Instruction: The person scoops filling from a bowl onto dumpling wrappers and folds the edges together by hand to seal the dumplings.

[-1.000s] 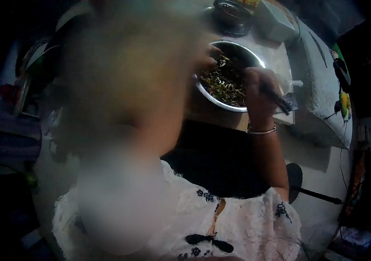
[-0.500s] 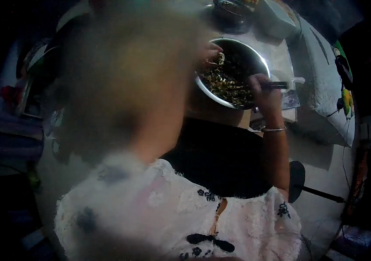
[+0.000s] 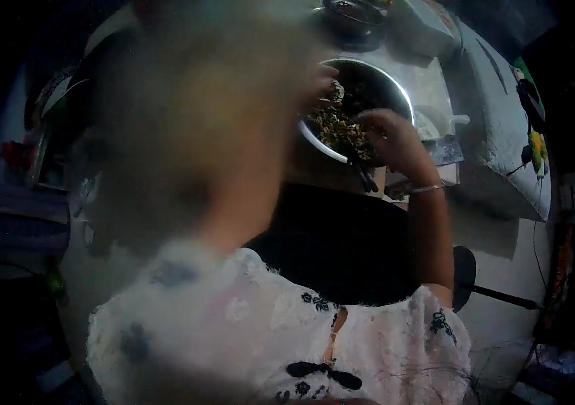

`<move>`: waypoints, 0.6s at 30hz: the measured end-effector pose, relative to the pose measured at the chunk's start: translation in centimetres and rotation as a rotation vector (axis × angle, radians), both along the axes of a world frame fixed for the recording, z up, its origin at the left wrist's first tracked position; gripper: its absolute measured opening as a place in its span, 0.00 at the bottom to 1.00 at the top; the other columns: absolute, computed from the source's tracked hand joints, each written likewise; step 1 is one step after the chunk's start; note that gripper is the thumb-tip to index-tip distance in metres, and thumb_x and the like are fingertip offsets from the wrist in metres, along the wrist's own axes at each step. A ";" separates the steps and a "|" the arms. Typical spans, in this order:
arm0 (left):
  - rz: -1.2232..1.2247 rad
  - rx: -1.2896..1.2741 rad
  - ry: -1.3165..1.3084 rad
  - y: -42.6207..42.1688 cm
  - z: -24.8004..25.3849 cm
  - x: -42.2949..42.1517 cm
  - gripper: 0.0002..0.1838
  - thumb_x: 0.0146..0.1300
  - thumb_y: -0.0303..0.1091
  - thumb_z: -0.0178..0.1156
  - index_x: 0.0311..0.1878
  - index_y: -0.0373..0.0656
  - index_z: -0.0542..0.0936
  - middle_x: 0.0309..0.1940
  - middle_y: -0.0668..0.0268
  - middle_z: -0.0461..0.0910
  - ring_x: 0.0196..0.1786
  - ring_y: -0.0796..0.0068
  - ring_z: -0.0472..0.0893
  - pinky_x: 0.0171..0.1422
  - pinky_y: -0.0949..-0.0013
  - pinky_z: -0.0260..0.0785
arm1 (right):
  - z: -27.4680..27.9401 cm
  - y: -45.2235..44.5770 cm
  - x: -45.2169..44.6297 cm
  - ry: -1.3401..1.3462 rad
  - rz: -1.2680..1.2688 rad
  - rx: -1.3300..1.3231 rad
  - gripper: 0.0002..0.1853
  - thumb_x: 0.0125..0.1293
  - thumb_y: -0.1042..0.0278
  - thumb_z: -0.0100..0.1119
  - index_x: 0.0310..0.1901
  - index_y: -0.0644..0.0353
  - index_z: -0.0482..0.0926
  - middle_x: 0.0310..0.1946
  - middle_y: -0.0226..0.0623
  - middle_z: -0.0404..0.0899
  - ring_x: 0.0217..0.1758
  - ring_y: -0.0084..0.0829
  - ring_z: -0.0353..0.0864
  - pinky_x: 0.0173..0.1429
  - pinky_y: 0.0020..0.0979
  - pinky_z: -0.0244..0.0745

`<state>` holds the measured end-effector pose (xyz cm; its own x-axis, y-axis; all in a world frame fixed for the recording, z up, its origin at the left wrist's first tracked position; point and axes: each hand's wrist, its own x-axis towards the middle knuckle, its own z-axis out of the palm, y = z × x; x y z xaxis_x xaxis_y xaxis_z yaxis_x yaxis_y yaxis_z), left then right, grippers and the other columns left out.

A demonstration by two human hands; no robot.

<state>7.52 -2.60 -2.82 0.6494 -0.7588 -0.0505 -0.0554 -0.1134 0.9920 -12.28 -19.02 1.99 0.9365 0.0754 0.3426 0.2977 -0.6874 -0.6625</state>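
A metal bowl with a bright rim holds a chopped, leafy green-brown mix. At its upper left rim is my left hand, fingers curled inward beside a small pale piece; what they grip is unclear. My right hand reaches over the right side of the mix, its fingers bent and blurred by motion. A dark-handled utensil leans across the near rim, its handle pointing down toward me. The handle shows apart from my right hand; its other end is hidden.
Beyond the bowl stand a dark round pot and a white block-shaped container. A clear plastic packet lies right of the bowl. A large blurred shape covers the left of the view.
My right hand has moved left over the mix. The utensil's handle has swung from pointing right of the bowl to pointing down over the near rim. My left hand stays at the upper left rim.
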 end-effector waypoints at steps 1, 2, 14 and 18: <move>-0.074 -0.029 -0.059 0.0 -0.4 1.1 0.20 0.65 0.40 0.56 0.60 0.50 0.72 0.53 0.62 0.75 0.52 0.69 0.75 0.51 0.65 0.73 | -0.1 0.1 0.7 -0.002 -0.003 -0.002 0.15 0.50 0.75 0.62 0.42 0.58 0.79 0.39 0.44 0.78 0.43 0.48 0.77 0.47 0.37 0.74; -0.113 -0.045 -0.091 -0.3 -1.0 1.8 0.20 0.65 0.39 0.55 0.60 0.49 0.72 0.52 0.62 0.75 0.52 0.69 0.75 0.52 0.65 0.73 | -0.1 0.6 1.6 -0.029 -0.079 -0.126 0.14 0.50 0.75 0.61 0.42 0.57 0.78 0.38 0.43 0.78 0.42 0.47 0.77 0.45 0.37 0.74; -0.101 0.098 -0.200 -0.7 -0.6 1.8 0.21 0.66 0.43 0.53 0.60 0.47 0.72 0.52 0.61 0.76 0.53 0.71 0.75 0.52 0.68 0.71 | -2.6 2.5 5.4 -0.461 -0.199 -0.490 0.06 0.53 0.69 0.59 0.33 0.53 0.76 0.30 0.36 0.76 0.35 0.40 0.77 0.34 0.37 0.75; -0.148 0.238 -0.274 -1.1 -1.9 3.2 0.20 0.64 0.47 0.55 0.56 0.51 0.76 0.48 0.65 0.78 0.49 0.72 0.76 0.51 0.66 0.69 | -3.3 2.5 5.6 -0.457 -0.253 -0.424 0.06 0.54 0.68 0.59 0.34 0.54 0.76 0.29 0.36 0.76 0.33 0.40 0.77 0.33 0.37 0.75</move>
<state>10.70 -3.68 -4.70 0.5480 -0.8330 -0.0760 -0.3472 -0.3092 0.8854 -6.66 -16.51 -1.31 0.7109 0.0883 0.6978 0.2796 -0.9458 -0.1652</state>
